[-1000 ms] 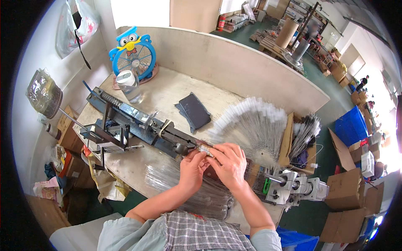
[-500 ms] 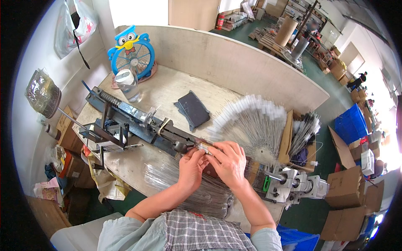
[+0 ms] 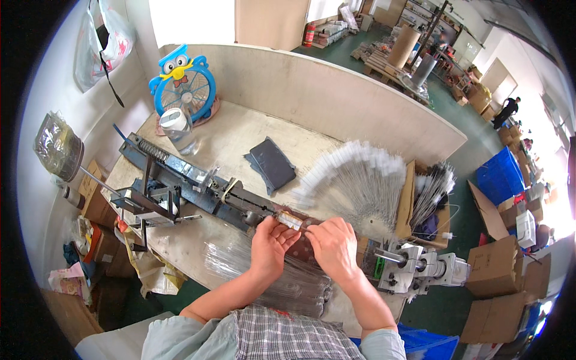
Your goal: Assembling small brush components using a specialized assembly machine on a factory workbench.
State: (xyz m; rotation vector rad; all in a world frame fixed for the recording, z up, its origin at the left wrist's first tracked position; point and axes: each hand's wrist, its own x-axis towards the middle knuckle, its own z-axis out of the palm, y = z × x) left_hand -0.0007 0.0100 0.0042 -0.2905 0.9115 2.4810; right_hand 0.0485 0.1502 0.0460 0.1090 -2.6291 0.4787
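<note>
The left hand (image 3: pixel 270 245) is resting loosely curled beside a short pale piece (image 3: pixel 290 221) near the dark rail (image 3: pixel 186 172) above the counter (image 3: pixel 231 141); the right hand (image 3: pixel 332 247) is resting bunched near its right end. Neither grip is showing clearly. The piece is probably handling light and stiff, favouring an end pinch.

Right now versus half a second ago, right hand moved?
Yes: judged against the blue fan, the right hand has shifted to the right.
</note>
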